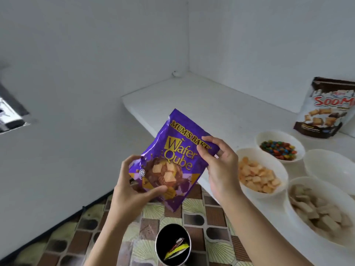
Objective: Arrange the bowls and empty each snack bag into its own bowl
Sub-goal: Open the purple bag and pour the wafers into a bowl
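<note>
Plain white walls point(96, 45) meet in a corner above a white counter point(201, 100); patterned brown and green floor tiles point(211, 214) below, a dark-framed opening point(11, 112) at left

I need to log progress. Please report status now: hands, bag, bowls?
Left hand and right hand both grip purple wafer bag, off the counter. Three bowls filled, empty bowl waiting. Nothing blocking.
</note>
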Available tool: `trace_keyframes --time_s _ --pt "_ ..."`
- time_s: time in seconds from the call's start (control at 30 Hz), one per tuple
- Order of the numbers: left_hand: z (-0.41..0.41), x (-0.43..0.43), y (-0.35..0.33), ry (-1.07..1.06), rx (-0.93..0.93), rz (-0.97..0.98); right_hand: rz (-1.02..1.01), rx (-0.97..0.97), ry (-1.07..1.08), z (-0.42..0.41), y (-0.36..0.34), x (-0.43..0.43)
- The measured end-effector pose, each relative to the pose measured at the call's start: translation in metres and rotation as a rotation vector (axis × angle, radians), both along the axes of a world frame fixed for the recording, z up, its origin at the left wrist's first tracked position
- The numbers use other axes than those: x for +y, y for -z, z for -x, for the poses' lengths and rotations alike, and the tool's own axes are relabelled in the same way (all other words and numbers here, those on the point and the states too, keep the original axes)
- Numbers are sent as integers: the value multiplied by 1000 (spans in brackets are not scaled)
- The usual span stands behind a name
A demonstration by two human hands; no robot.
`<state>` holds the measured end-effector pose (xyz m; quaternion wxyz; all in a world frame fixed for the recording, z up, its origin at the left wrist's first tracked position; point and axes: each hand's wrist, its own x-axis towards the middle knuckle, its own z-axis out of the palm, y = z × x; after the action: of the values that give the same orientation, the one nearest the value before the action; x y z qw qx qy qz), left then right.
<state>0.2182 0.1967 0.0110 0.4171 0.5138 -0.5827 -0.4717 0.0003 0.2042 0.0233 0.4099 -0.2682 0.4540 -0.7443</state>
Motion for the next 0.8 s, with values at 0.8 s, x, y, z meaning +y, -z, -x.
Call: trace_keyframes --time_s 0.8 --pt "-68 -90 323 -245 91 -145 -256 724 -263 -97 339 -118"
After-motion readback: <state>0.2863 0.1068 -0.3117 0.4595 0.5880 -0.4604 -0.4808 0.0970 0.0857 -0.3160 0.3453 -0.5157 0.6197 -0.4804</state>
